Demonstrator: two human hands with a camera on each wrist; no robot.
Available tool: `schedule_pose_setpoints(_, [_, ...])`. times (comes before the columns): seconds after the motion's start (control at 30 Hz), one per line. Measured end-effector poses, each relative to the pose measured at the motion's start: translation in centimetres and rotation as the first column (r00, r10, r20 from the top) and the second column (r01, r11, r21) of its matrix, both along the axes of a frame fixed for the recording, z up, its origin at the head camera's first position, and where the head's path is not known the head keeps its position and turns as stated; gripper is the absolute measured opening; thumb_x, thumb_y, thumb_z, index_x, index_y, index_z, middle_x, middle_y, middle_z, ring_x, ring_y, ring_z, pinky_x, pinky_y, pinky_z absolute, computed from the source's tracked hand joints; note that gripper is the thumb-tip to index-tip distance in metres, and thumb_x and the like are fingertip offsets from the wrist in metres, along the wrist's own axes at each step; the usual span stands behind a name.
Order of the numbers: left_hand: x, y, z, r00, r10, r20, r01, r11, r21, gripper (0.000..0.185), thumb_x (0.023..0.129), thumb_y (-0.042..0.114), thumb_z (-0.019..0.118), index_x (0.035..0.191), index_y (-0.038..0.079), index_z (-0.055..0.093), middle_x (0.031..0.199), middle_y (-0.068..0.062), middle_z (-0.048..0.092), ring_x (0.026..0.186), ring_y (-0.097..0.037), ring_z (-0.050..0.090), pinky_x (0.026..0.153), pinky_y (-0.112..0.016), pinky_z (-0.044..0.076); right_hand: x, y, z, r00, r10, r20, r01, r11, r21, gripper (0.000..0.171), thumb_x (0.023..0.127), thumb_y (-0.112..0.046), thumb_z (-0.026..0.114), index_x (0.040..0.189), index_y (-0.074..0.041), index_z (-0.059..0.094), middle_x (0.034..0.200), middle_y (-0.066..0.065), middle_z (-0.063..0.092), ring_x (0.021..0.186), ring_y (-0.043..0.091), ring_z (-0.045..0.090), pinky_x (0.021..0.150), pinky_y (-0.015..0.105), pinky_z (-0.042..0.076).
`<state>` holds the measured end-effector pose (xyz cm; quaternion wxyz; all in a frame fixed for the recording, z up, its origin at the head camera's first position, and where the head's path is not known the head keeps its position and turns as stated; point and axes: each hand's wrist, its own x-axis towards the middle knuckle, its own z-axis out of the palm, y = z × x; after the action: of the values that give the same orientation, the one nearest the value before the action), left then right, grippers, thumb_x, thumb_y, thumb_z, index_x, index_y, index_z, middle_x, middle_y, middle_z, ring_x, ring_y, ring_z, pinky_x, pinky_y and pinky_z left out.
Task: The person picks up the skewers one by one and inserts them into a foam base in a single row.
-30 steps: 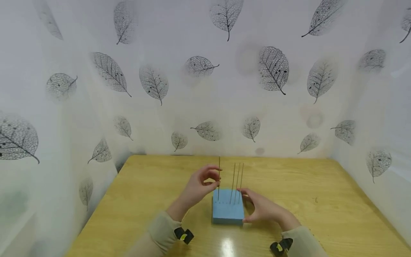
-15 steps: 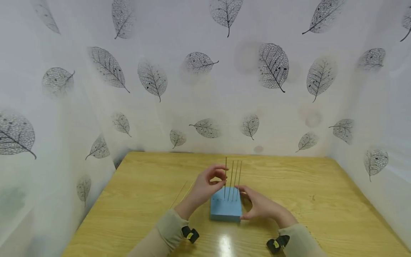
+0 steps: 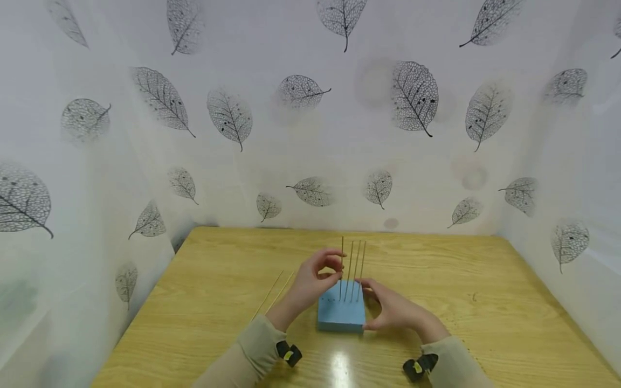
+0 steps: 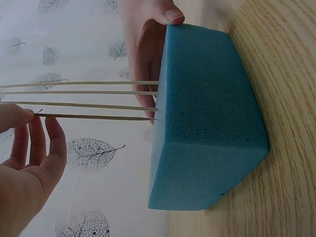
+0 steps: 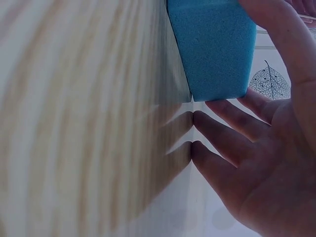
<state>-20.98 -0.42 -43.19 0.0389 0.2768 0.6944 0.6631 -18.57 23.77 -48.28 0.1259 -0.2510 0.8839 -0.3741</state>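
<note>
Blue foam block sits flat on the desk, four thin wooden sticks standing upright in a row along its far edge, leftmost stick pinched near its middle by left hand.

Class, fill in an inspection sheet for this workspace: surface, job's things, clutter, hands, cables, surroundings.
Surface: wooden table, glare near front edge.
Job's things: blue foam block with four thin sticks standing upright in it.
Clutter: two loose sticks lying left of the block.
Hands: left hand pinches the leftmost stick; right hand rests against the block's right side.
Cables: nothing seen.
Surroundings: white leaf-print curtain on three sides.
</note>
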Motion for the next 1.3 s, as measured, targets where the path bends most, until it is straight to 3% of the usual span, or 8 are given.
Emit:
schedule_pose_setpoints(0.37, [-0.2, -0.1, 0.0, 1.000, 0.016, 0.013, -0.016, 1.000, -0.003, 0.039, 0.089, -0.008, 0.063, 0.125, 0.007, 0.060, 0.103, -0.020, 0.064, 0.102, -0.039, 0.064, 0.078, -0.024, 0.058, 0.0, -0.1, 0.1, 1.000, 0.002, -0.006, -0.002, 1.000, 0.004, 0.103, 0.072, -0.033, 0.087, 0.151, 0.000, 0.030, 0.154, 0.018, 0.039, 0.137, 0.037, 0.046, 0.112, 0.057, 0.034])
schedule_pose_setpoints(0.67, [-0.5, 0.1, -0.3, 1.000, 0.018, 0.006, -0.018, 1.000, -0.001, 0.040, 0.088, -0.010, 0.063, 0.126, 0.003, 0.059, 0.103, -0.022, 0.063, 0.099, -0.032, 0.065, 0.078, -0.024, 0.058, 0.0, 0.0, 0.2, 1.000, 0.003, -0.020, -0.003, 1.000, 0.000, 0.103, 0.071, -0.032, 0.088, 0.150, 0.002, 0.031, 0.153, 0.019, 0.040, 0.136, 0.038, 0.047, 0.112, 0.057, 0.035])
schedule_pose_setpoints(0.87, [-0.5, 0.0, -1.0, 1.000, 0.007, -0.010, -0.007, 1.000, -0.017, 0.041, 0.088, -0.010, 0.064, 0.125, 0.006, 0.060, 0.102, -0.022, 0.064, 0.094, -0.019, 0.063, 0.079, -0.024, 0.057, -0.1, 0.0, 0.1, 1.000, 0.000, -0.012, 0.000, 1.000, 0.004, 0.103, 0.071, -0.033, 0.088, 0.150, 0.001, 0.031, 0.153, 0.018, 0.041, 0.137, 0.037, 0.046, 0.112, 0.057, 0.035])
schedule_pose_setpoints(1.3, [-0.4, 0.0, -1.2, 0.999, 0.020, 0.025, -0.018, 0.997, -0.071, 0.037, 0.089, -0.007, 0.064, 0.124, 0.005, 0.060, 0.104, -0.018, 0.065, 0.096, -0.016, 0.063, 0.081, -0.025, 0.058, 0.0, -0.1, 0.2, 1.000, 0.007, -0.023, -0.007, 1.000, -0.004, 0.102, 0.071, -0.032, 0.088, 0.149, 0.002, 0.031, 0.153, 0.021, 0.041, 0.135, 0.043, 0.046, 0.111, 0.061, 0.032])
